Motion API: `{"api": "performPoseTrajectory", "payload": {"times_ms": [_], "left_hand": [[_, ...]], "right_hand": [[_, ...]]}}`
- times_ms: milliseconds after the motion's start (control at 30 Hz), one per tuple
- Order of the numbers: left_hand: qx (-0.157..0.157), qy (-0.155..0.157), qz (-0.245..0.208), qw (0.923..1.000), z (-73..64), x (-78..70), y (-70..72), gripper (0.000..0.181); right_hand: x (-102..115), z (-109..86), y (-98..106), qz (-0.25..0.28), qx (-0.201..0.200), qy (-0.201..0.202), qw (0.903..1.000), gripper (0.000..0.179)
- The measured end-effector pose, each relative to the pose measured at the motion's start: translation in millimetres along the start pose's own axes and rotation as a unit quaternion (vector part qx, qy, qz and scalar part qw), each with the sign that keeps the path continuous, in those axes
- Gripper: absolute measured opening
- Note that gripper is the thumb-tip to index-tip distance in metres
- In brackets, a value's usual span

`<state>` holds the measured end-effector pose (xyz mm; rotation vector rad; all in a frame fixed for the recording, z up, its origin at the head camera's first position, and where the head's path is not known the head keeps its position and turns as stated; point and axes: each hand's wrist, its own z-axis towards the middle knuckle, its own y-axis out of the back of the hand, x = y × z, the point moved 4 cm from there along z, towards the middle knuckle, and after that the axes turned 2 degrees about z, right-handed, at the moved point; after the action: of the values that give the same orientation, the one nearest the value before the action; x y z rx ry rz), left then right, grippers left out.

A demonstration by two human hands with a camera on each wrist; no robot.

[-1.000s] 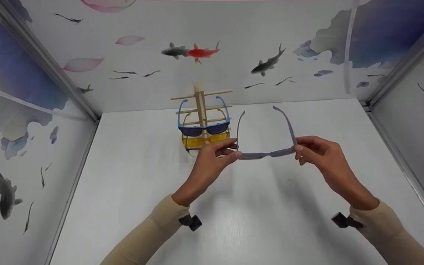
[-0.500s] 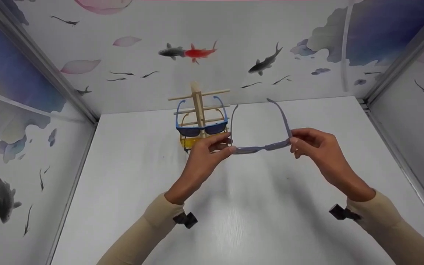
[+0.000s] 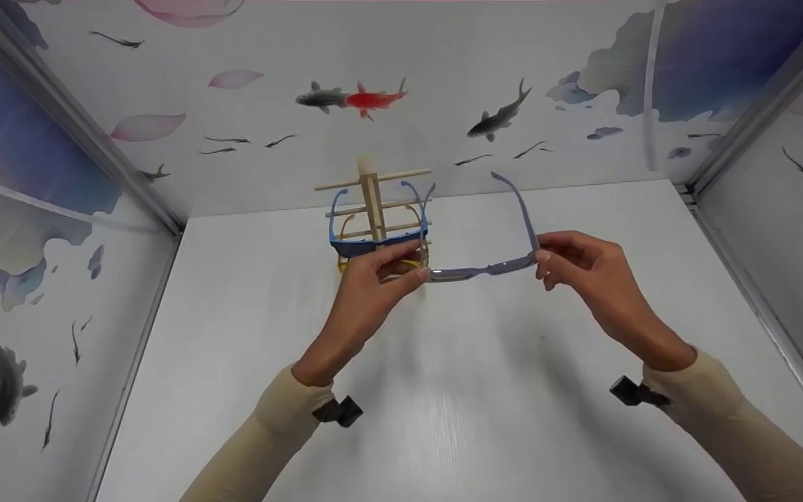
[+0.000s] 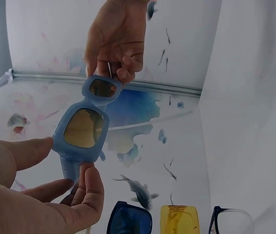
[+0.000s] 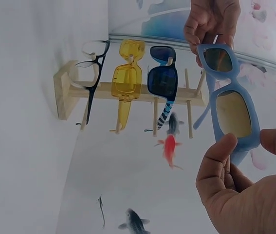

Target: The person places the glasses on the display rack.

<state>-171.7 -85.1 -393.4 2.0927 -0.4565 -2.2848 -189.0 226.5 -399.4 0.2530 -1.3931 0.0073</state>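
Observation:
Both hands hold a pair of grey-blue sunglasses (image 3: 513,265) up in front of me, arms unfolded and pointing away. The left hand (image 3: 366,293) pinches the left hinge corner between thumb and fingers. At the opposite corner, the right hand (image 3: 590,282) pinches the frame the same way. Brownish lenses (image 4: 85,127) show in the left wrist view. Just behind the left hand stands a wooden glasses rack (image 3: 371,199). On it hang blue sunglasses (image 5: 163,80), yellow glasses (image 5: 127,82) and dark-framed clear glasses (image 5: 99,70). The left hand partly hides the lower pairs in the head view.
A white table (image 3: 443,404) lies under the hands, its back edge meeting a wall (image 3: 248,174) printed with fish and petals. Side walls with metal edge strips stand left and right. The rack's top wooden peg (image 3: 401,174) bears no glasses.
Both hands have carried the grey-blue sunglasses left and away from me, toward the rack. The left arm of these glasses now overlaps the rack's right side in the head view.

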Motion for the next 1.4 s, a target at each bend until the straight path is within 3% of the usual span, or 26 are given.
{"api": "performPoseTrajectory", "payload": {"times_ms": [533,1067,1400], "left_hand": [[-0.038,-0.019,0.028,0.9987,-2.6,-14.7,30.6,0.048],[-0.066,-0.026,0.016,0.9974,-7.8,-25.9,55.5,0.047],[-0.084,-0.009,0.042,0.9956,-6.3,-24.0,71.7,0.048]], "right_hand": [[15,22.4,-23,0.028,0.008,0.001,0.9996,0.027],[32,44.3,-46,0.061,0.026,0.020,0.9976,0.026],[33,58.0,-61,0.055,0.034,0.008,0.9979,0.031]]}}
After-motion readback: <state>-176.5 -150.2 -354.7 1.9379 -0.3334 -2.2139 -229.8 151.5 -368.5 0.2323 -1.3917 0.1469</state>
